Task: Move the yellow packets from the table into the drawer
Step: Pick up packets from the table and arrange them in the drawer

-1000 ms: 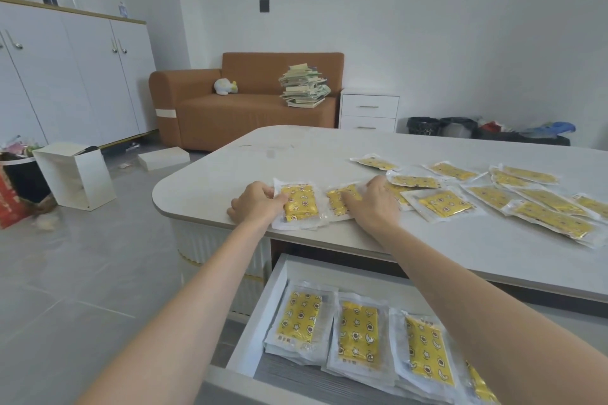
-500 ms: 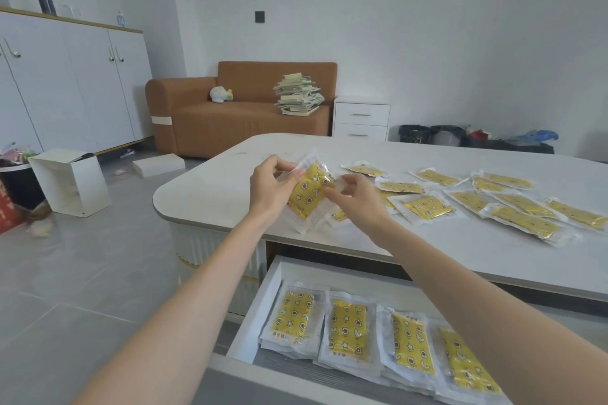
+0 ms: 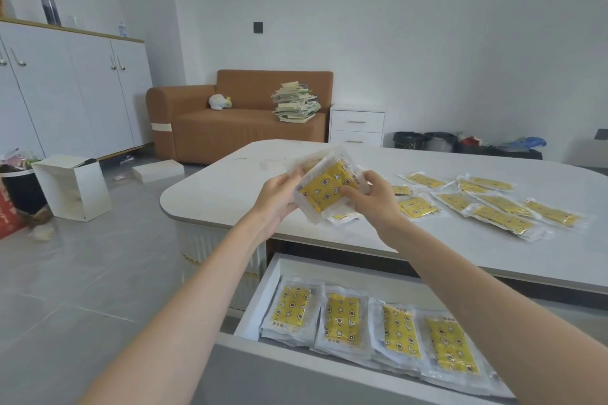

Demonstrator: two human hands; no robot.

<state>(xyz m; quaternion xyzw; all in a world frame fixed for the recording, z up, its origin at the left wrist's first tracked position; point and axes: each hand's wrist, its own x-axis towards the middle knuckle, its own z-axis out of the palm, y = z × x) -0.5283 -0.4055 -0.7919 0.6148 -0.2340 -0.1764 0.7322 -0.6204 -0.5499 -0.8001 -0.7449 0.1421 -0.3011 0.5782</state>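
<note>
Both hands hold a small stack of yellow packets (image 3: pixel 324 191) in clear wrappers above the table's near edge. My left hand (image 3: pixel 279 196) grips the stack from the left and beneath. My right hand (image 3: pixel 370 196) pinches its right side. One more packet (image 3: pixel 343 216) lies on the table just below the stack. Several yellow packets (image 3: pixel 500 210) are spread over the white table (image 3: pixel 230 194) to the right. Below the tabletop the drawer (image 3: pixel 260 299) stands pulled out, with rows of yellow packets (image 3: pixel 342 319) lying flat inside.
A brown sofa (image 3: pixel 237 118) with a pile of books (image 3: pixel 296 103) stands behind the table, beside a white bedside cabinet (image 3: pixel 357 125). White cupboards (image 3: pixel 72 85) line the left wall. A white box (image 3: pixel 74 187) and a bin sit on the grey floor at left.
Both hands picked two packets up off the table's near edge, raised them and brought them together into one stack held in the air.
</note>
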